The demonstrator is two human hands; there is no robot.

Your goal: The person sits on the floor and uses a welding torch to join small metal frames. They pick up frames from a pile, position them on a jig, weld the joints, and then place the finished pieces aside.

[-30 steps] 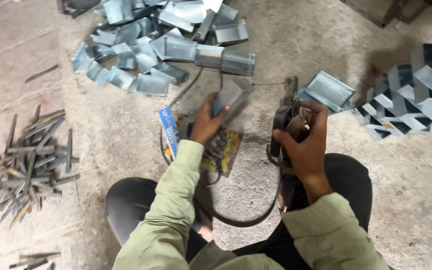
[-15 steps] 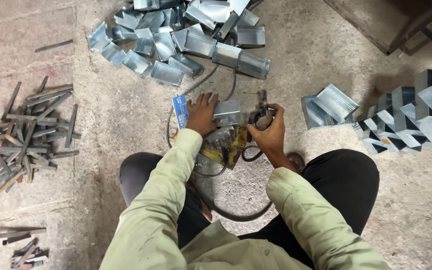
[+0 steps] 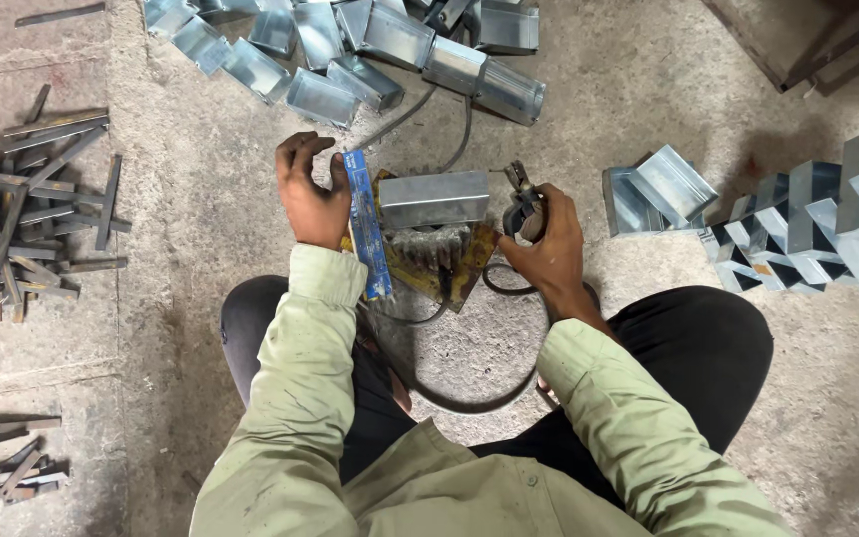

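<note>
A galvanised metal box section [image 3: 434, 199] lies flat on a worn yellow and blue block [image 3: 449, 267] on the concrete floor in front of my knees. My left hand [image 3: 310, 199] is just left of it, fingers loosely curled and holding nothing, beside the block's blue edge strip [image 3: 365, 224]. My right hand [image 3: 547, 249] grips a dark welding holder [image 3: 519, 199] whose tip is at the right end of the box section. A black cable [image 3: 469, 398] loops from the holder back between my legs.
A heap of similar metal box sections [image 3: 350, 45] lies at the top. Flat steel strips [image 3: 22, 219] are piled at the left, with a few more strips [image 3: 12, 467] at bottom left. Stacked sections [image 3: 817, 219] and an open section [image 3: 658, 189] stand at the right.
My left hand set the box section down on the block, let go and drew back to the left. My right hand brought the holder in to the section's right end.
</note>
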